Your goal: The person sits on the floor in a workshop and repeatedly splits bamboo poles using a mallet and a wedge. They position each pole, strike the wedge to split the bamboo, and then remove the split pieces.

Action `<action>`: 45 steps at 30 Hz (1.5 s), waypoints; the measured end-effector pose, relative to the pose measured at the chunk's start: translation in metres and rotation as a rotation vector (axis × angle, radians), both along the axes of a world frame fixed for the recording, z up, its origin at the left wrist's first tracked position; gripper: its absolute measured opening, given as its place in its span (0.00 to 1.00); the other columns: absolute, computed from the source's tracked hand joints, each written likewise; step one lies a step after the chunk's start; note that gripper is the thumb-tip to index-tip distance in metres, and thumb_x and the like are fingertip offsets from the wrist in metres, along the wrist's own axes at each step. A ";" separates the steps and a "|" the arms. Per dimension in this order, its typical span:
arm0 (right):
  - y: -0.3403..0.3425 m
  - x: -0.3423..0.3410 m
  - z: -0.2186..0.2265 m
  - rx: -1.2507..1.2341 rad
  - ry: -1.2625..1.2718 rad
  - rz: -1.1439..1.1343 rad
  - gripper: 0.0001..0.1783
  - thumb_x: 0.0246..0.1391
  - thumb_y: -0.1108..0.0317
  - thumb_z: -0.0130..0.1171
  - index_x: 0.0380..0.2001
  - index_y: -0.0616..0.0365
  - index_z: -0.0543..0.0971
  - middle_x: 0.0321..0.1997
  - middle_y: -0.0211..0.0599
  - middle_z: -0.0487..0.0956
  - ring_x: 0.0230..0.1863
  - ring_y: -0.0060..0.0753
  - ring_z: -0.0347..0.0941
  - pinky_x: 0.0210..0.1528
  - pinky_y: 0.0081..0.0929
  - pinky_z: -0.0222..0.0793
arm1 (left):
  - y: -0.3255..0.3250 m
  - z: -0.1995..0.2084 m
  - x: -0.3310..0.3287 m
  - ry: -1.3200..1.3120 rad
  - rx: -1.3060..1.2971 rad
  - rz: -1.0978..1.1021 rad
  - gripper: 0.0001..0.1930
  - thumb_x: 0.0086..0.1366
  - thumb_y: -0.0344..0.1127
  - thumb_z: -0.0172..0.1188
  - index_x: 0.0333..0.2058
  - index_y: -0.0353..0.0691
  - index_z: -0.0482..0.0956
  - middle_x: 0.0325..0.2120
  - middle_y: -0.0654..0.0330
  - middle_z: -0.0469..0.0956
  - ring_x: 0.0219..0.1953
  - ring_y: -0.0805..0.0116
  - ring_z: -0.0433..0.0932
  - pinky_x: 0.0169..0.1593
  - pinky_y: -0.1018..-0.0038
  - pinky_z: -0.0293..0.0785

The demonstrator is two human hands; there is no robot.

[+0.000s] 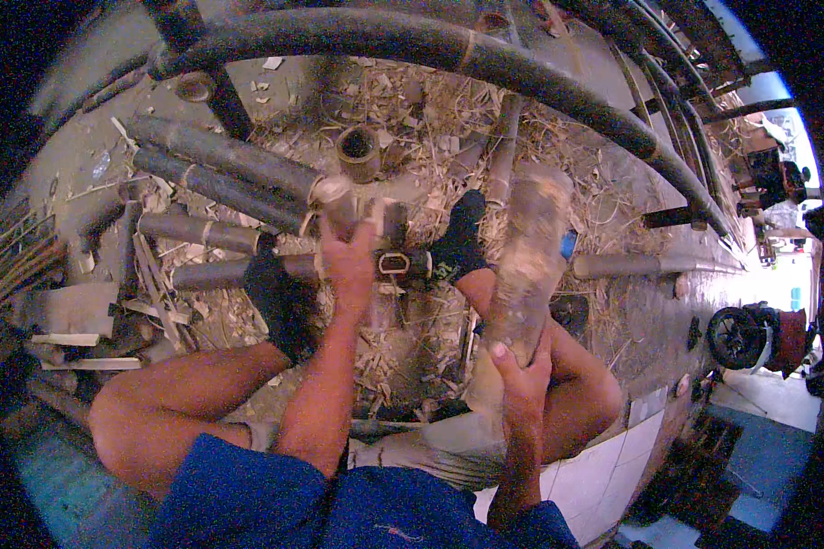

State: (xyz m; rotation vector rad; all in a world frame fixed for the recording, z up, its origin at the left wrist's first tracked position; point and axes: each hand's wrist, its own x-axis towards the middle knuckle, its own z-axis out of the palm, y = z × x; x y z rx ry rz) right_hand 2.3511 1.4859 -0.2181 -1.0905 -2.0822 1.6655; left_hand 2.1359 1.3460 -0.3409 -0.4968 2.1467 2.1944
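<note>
In front of me, my left hand [349, 261] is closed around a short bamboo piece [337, 203], blurred, with a pale round end facing up. My right hand [525, 373] grips the lower end of a thick wooden club [528, 252]; its broad, pale, worn upper part is raised and smeared by motion. Just beyond the left hand a hollow bamboo section [358, 154] stands upright. Between my feet lies a dark block with a pale-rimmed opening [394, 263].
Bamboo poles [220, 156] lie to the left, near split strips [160, 288]. A long bent pole [522, 69] arches across the far side. Shavings [613, 197] litter the floor. One pole [632, 266] lies at right; a motorcycle [746, 336] stands farther off.
</note>
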 end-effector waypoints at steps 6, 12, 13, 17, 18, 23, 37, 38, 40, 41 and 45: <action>-0.019 -0.054 0.030 0.114 0.035 0.378 0.57 0.45 0.69 0.70 0.74 0.63 0.48 0.68 0.48 0.67 0.68 0.43 0.65 0.70 0.36 0.58 | -0.024 -0.038 0.006 -0.080 0.582 0.145 0.11 0.62 0.38 0.64 0.34 0.38 0.73 0.23 0.61 0.76 0.24 0.67 0.74 0.32 0.69 0.72; -0.026 -0.116 0.076 0.301 0.096 0.714 0.62 0.42 0.63 0.73 0.74 0.62 0.47 0.71 0.59 0.63 0.70 0.50 0.63 0.71 0.39 0.57 | -0.021 -0.064 0.020 -0.113 0.394 0.135 0.09 0.63 0.33 0.61 0.35 0.37 0.71 0.20 0.63 0.75 0.22 0.68 0.73 0.30 0.71 0.72; -0.028 -0.129 0.080 0.440 0.050 0.810 0.61 0.43 0.60 0.73 0.74 0.58 0.47 0.68 0.60 0.65 0.67 0.53 0.66 0.68 0.41 0.62 | -0.020 -0.068 0.022 -0.152 0.394 0.151 0.09 0.63 0.32 0.61 0.36 0.36 0.71 0.22 0.62 0.76 0.22 0.67 0.73 0.32 0.70 0.72; -0.042 -0.179 0.097 1.040 -0.293 1.294 0.57 0.46 0.49 0.72 0.75 0.41 0.52 0.51 0.58 0.76 0.50 0.59 0.77 0.48 0.45 0.76 | -0.012 -0.098 0.030 0.059 0.372 0.391 0.11 0.62 0.28 0.61 0.42 0.35 0.73 0.34 0.58 0.79 0.31 0.64 0.76 0.45 0.65 0.75; -0.046 -0.189 0.101 1.205 -0.487 1.450 0.55 0.46 0.46 0.71 0.74 0.36 0.53 0.46 0.55 0.78 0.45 0.60 0.79 0.42 0.46 0.79 | -0.010 -0.110 0.032 -0.018 0.462 0.395 0.12 0.62 0.27 0.61 0.44 0.35 0.73 0.38 0.57 0.79 0.34 0.63 0.77 0.48 0.64 0.75; -0.062 -0.205 0.108 1.121 0.183 1.275 0.49 0.48 0.43 0.68 0.72 0.28 0.58 0.33 0.48 0.76 0.32 0.51 0.79 0.27 0.45 0.74 | -0.013 -0.163 0.045 0.163 0.275 0.214 0.13 0.62 0.27 0.62 0.45 0.35 0.75 0.47 0.55 0.78 0.47 0.61 0.76 0.54 0.63 0.74; -0.073 -0.202 0.114 1.002 0.492 1.156 0.49 0.46 0.44 0.69 0.71 0.33 0.60 0.32 0.49 0.78 0.29 0.56 0.79 0.28 0.48 0.74 | -0.013 -0.108 0.039 -0.161 0.454 0.197 0.20 0.60 0.34 0.67 0.48 0.31 0.75 0.45 0.55 0.78 0.45 0.61 0.76 0.51 0.65 0.74; -0.074 -0.199 0.113 0.968 0.519 1.157 0.49 0.46 0.45 0.68 0.71 0.33 0.60 0.32 0.50 0.79 0.29 0.56 0.79 0.28 0.48 0.75 | -0.014 -0.109 0.037 -0.141 0.446 0.202 0.20 0.59 0.34 0.68 0.48 0.31 0.75 0.45 0.55 0.78 0.45 0.61 0.76 0.51 0.65 0.74; -0.070 -0.194 0.108 0.983 0.099 1.338 0.49 0.46 0.46 0.69 0.71 0.34 0.61 0.34 0.52 0.79 0.31 0.56 0.80 0.30 0.48 0.76 | -0.015 -0.106 0.036 -0.141 0.434 0.204 0.21 0.58 0.35 0.69 0.48 0.31 0.75 0.45 0.55 0.79 0.45 0.61 0.76 0.51 0.65 0.74; -0.063 -0.191 0.107 1.004 -0.459 1.484 0.49 0.45 0.47 0.70 0.71 0.35 0.61 0.35 0.53 0.79 0.34 0.56 0.80 0.32 0.47 0.76 | -0.015 -0.102 0.039 -0.148 0.431 0.209 0.22 0.58 0.35 0.69 0.48 0.32 0.75 0.44 0.55 0.79 0.44 0.61 0.76 0.51 0.65 0.74; -0.025 -0.178 0.112 1.068 -0.424 1.308 0.50 0.44 0.52 0.71 0.71 0.41 0.60 0.40 0.54 0.80 0.40 0.58 0.81 0.39 0.48 0.78 | 0.003 -0.065 0.063 -0.172 0.371 0.147 0.23 0.56 0.36 0.70 0.48 0.32 0.76 0.44 0.55 0.79 0.44 0.61 0.76 0.50 0.66 0.74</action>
